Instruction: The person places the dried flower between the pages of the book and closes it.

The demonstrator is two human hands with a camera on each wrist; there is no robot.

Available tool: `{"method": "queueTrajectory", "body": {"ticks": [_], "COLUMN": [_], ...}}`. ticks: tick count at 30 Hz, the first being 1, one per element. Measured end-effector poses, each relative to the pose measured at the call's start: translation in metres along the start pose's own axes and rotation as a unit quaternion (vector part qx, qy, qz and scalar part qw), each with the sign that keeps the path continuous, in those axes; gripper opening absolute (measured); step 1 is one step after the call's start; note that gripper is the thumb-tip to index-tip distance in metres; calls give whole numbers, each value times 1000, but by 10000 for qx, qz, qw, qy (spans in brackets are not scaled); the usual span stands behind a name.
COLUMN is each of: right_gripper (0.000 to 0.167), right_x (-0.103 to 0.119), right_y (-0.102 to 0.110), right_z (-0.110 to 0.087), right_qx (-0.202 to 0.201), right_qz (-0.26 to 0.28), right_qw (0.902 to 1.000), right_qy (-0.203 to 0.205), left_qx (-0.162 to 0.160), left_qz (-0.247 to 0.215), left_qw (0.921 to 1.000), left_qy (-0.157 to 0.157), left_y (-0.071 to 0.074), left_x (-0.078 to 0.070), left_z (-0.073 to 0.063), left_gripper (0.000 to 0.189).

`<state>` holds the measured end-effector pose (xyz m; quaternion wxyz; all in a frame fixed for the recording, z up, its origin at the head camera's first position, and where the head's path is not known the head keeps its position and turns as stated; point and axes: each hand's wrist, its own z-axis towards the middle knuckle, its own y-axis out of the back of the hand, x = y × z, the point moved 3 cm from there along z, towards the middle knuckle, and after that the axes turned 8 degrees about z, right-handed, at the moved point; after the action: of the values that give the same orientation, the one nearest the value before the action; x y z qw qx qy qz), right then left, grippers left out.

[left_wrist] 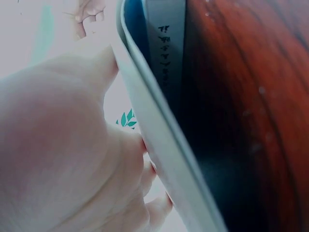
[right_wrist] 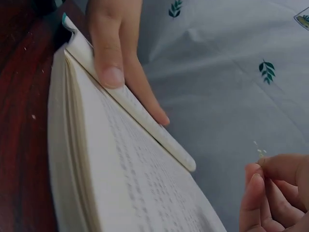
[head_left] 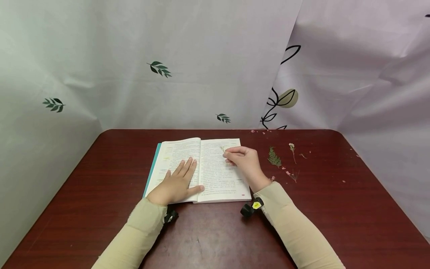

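An open book (head_left: 220, 188) with printed pages and a teal cover lies on the dark red table. Spread over its left page, my left hand (head_left: 178, 183) presses the paper with straight fingers, the thumb reaching past the gutter onto the right page. My right hand (head_left: 245, 160) pinches a small pale flower sprig (right_wrist: 261, 152) between thumb and fingertips, above the upper part of the right page. Most of the sprig's stem is hidden by the fingers. In the left wrist view, the left palm (left_wrist: 53, 145) shows beside the edge of the book.
Right of the book lie a green fern leaf (head_left: 274, 157), a white-flowered sprig (head_left: 292, 148) and a thin branched stem (head_left: 295, 176). Pink petals (head_left: 287, 173) are scattered near them and at the table's back edge. A pale curtain (head_left: 188, 97) with leaf prints hangs behind the table.
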<state>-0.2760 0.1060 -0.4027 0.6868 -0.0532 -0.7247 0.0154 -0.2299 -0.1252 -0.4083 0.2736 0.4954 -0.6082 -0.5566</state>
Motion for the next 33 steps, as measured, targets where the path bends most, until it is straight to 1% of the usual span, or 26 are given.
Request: {"method": "queueTrajectory", "body": {"ticks": [8,19,26,29,31,33], "right_gripper": [16,16,16,17,17,16], "right_x": [-13,-21,-23,-23,-20,-15], "right_y": [-14,-15,-14,-13,-12,-11], "right_z": [-3,-1,0,1,1,1], "right_qx": [176,106,100,183,258,323], "right_qz": [-25,81,-267,-399,-663,-1058], "right_qw": [9996,9994,9990,9987,9974,9938], "right_qy": [-234,-322,-356,-254,-112,81], "left_qx": [5,42,41,45,55,52], "left_qz": [-26,65,47,44,35,20], "left_qw": [10000,10000,10000,10000,10000,10000], "left_qy": [6,45,24,23,26,28], "left_y": [-1,1,0,0,-1,-1], "left_x": [0,1,1,1,1,1], "left_z": [0,1,2,2,2,2], "left_gripper": [93,92,92,92,92,92]}}
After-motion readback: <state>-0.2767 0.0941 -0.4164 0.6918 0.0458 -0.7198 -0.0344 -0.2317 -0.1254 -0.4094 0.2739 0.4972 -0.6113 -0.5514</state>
